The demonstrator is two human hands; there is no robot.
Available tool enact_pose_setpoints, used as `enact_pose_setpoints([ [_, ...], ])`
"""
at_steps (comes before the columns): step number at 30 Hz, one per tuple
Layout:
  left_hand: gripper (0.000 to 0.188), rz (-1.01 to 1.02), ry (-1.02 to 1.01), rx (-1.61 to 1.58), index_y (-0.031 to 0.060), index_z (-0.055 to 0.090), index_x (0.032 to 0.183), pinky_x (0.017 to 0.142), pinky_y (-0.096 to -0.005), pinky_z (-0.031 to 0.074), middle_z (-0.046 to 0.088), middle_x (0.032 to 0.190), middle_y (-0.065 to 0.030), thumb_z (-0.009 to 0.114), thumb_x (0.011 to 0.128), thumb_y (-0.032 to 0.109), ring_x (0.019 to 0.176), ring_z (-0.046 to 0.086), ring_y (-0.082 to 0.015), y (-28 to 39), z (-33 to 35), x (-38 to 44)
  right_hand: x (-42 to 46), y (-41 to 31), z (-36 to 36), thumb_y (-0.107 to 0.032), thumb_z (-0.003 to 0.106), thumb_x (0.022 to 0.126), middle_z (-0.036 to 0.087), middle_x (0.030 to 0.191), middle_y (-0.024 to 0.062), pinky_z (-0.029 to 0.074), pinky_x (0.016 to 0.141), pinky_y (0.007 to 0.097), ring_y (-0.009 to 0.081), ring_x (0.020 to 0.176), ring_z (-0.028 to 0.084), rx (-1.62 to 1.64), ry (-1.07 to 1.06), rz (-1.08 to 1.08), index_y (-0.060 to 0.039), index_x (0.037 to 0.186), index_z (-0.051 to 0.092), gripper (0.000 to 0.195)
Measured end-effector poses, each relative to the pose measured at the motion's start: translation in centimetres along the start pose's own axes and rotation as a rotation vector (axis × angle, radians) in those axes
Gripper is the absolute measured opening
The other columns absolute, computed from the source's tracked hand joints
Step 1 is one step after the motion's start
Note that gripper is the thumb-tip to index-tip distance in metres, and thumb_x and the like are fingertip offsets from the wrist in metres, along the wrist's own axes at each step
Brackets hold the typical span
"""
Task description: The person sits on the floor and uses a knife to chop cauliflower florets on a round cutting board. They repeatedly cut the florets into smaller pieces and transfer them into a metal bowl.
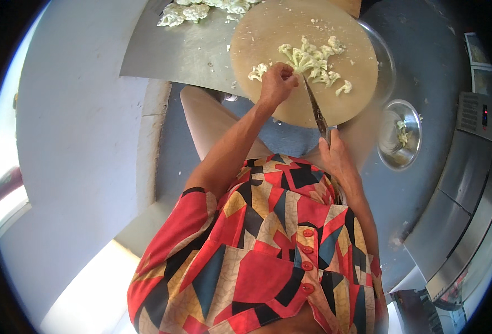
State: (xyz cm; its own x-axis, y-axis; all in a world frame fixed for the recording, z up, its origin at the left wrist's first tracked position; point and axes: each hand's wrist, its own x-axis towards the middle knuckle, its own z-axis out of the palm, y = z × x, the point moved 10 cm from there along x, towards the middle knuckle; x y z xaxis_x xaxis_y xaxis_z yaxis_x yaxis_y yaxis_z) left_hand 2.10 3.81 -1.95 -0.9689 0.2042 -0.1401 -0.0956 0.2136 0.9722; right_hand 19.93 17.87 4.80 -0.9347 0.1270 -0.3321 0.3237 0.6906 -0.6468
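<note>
My right hand (337, 153) grips the handle of a kitchen knife (315, 106). Its dark blade points away from me, the tip against the stem of a cut cauliflower piece (303, 60). Beside that stem is my left hand (277, 82), fingers curled; whether they pinch anything is hidden. Several cauliflower florets and crumbs lie on a round chopping board (287, 112). One small floret (345, 87) rests apart at the right, and another floret (257, 72) is just left of my left hand.
More cauliflower (187, 13) lies on a metal tabletop (179, 52) at the upper left. Beneath the board's right side shows a metal rim (385, 52). A steel bowl (412, 152) with trimmings stands on the floor at right, near a metal appliance (465, 171). A white wall (79, 125) rises at left.
</note>
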Motion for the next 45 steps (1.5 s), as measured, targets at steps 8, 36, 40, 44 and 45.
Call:
enact_pose_setpoints([
  [8,0.009,-0.208,0.034,0.014,-0.0021,0.064,0.082,0.050,-0.0235,0.050,0.066,0.069,-0.0074,0.065,0.079,0.006,0.059,0.064,-0.0120,-2.6,-3.1,-3.0,1.7,-0.6,-0.4,-0.022,0.053,0.089,0.059,0.075,0.0302,0.045,0.061,0.0548,0.0492,0.072,0.057,-0.231,-0.090,-0.063,0.0019,0.093,0.043,0.026],
  [36,0.015,0.136,0.039,0.562,-0.0005,0.064,0.074,0.057,-0.0359,0.050,0.063,0.066,-0.0166,0.067,0.068,0.013,0.059,0.063,-0.0263,-1.2,-2.7,-1.4,9.1,-1.7,5.6,-0.011,0.046,0.084,0.063,0.088,0.0313,0.051,0.077,0.0489,0.0424,0.088,0.064,-0.511,-0.296,-0.092,0.0089,0.098,0.051,0.025],
  [40,0.017,0.229,0.042,0.622,0.0002,0.061,0.075,0.059,-0.0361,0.050,0.062,0.070,-0.0160,0.068,0.066,0.012,0.064,0.063,-0.0281,0.1,-2.5,-1.2,10.5,-1.6,4.7,-0.017,0.044,0.085,0.062,0.092,0.0319,0.050,0.080,0.0492,0.0444,0.091,0.062,-0.372,-0.217,-0.043,0.0087,0.102,0.052,0.032],
  [44,0.020,0.343,-0.015,0.629,0.0015,0.058,0.079,0.062,-0.0355,0.050,0.061,0.075,-0.0146,0.069,0.064,0.010,0.069,0.062,-0.0283,0.6,-2.1,-1.2,8.3,0.2,3.1,-0.020,0.044,0.085,0.061,0.090,0.0333,0.049,0.079,0.0502,0.0466,0.089,0.061,-0.308,-0.209,-0.011,0.0076,0.101,0.050,0.032],
  [45,0.021,0.348,-0.061,0.618,0.0017,0.058,0.080,0.063,-0.0355,0.050,0.061,0.077,-0.0142,0.069,0.063,0.009,0.070,0.062,-0.0282,0.8,-1.7,-0.9,8.0,0.5,2.5,-0.021,0.045,0.085,0.061,0.088,0.0335,0.048,0.078,0.0507,0.0473,0.087,0.060,-0.293,-0.192,-0.016,0.0073,0.100,0.050,0.032],
])
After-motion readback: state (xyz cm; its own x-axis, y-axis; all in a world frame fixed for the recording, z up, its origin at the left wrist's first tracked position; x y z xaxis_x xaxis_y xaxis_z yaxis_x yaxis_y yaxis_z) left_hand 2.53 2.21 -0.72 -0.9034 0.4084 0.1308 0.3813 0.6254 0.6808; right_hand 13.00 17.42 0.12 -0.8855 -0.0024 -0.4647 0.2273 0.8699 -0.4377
